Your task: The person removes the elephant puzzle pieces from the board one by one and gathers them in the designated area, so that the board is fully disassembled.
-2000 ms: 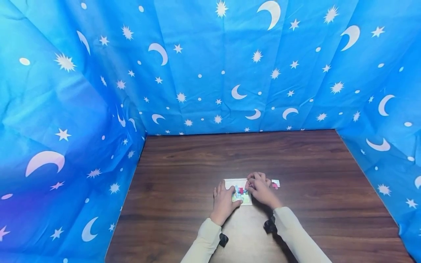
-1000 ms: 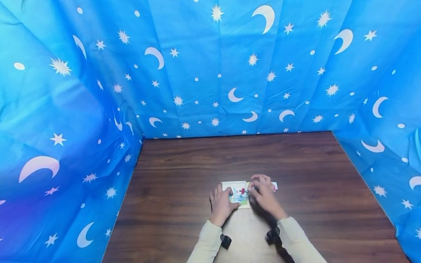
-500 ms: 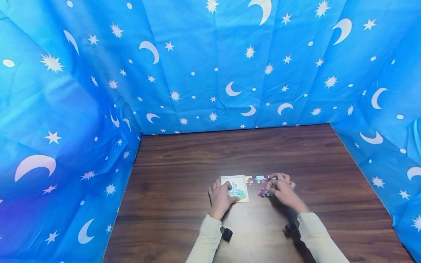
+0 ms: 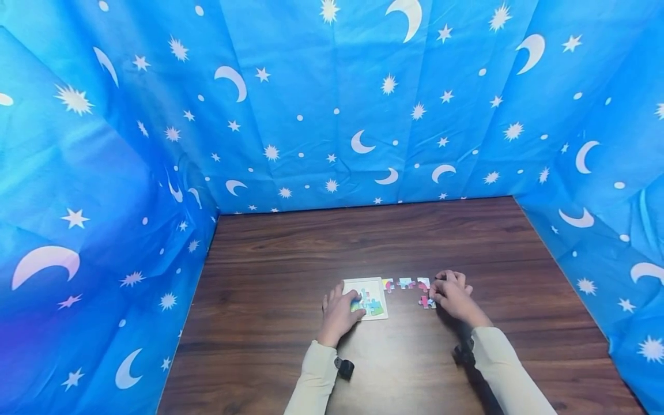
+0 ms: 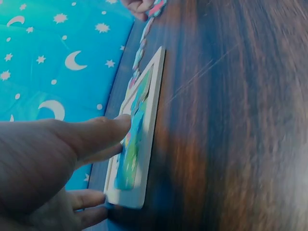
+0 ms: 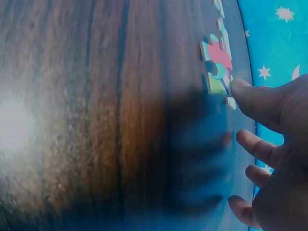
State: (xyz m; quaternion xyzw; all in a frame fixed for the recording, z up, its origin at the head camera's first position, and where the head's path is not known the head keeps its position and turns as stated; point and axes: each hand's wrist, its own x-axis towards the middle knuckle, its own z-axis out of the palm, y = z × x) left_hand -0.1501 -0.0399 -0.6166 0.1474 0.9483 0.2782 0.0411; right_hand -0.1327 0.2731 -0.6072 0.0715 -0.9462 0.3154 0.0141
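Note:
A jigsaw puzzle tray (image 4: 365,280) with a pale frame lies flat on the table, partly filled with blue and green pieces (image 4: 374,308). My left hand (image 4: 336,318) rests at its left side, fingers along the edge and thumb straight out over the pieces. To the right of the tray, my right hand (image 4: 456,298) is beside a red and blue puzzle piece (image 4: 425,302) lying on the table. In the right wrist view the thumb tip is right at a red and green piece (image 6: 220,60), and the other fingers are spread apart, off the pieces.
A row of loose puzzle pieces runs rightward from the tray's top right corner: one yellow and red (image 4: 388,285), one light blue (image 4: 406,283), one pink and white (image 4: 423,283). Blue star-and-moon cloth (image 4: 290,115) walls off the back and sides of the wooden table (image 4: 290,248).
The red piece has come out of the tray and been moved right, onto the table below the row. My right hand moved right with it; my left hand stays on the tray.

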